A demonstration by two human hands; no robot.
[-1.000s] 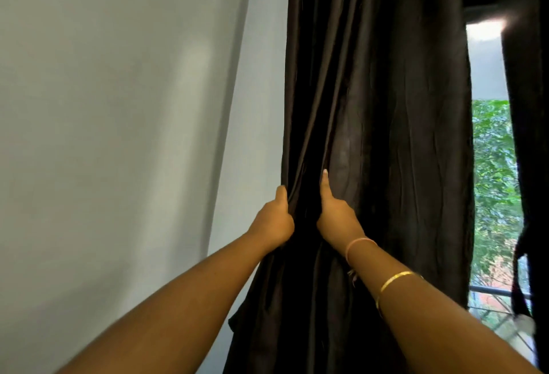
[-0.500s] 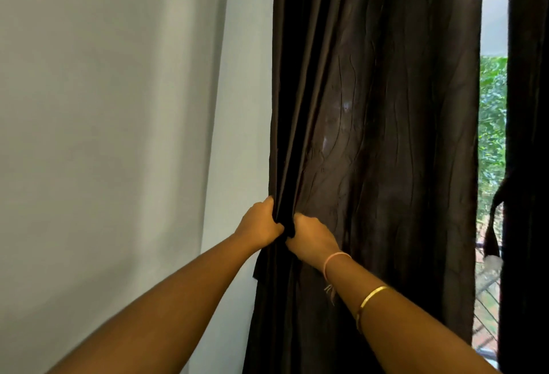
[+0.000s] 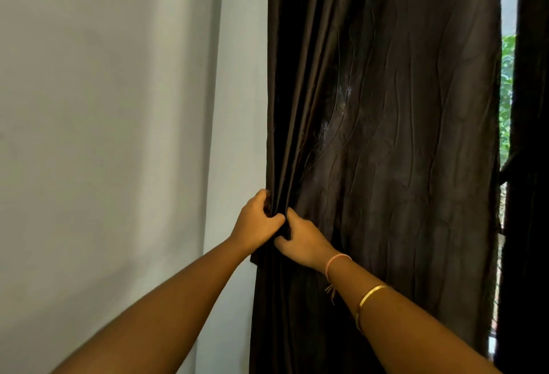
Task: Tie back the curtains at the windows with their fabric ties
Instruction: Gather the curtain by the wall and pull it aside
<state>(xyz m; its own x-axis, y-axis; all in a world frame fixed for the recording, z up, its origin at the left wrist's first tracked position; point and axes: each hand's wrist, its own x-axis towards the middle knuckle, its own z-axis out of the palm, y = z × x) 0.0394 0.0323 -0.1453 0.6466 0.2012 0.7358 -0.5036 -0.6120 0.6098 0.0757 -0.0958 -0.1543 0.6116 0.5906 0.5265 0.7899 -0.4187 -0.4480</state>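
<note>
Both forearms are extending up from 6 o'clock. A pink thread band [image 3: 337,259] and a gold bangle [image 3: 370,295] are sitting on my right wrist. My left hand [image 3: 257,222] is gripping the curtain [image 3: 386,136] at its left-edge folds, fingers curled. My right hand [image 3: 303,240], touching it at 4 o'clock, is pinching the same bunched pleats. The dark curtain is hanging from 12 o'clock through centre. A grey wall [image 3: 104,106] is filling 9 o'clock. At 3 o'clock a second curtain [image 3: 531,166] is hanging, with leaves [image 3: 506,91] showing in the gap.
</note>
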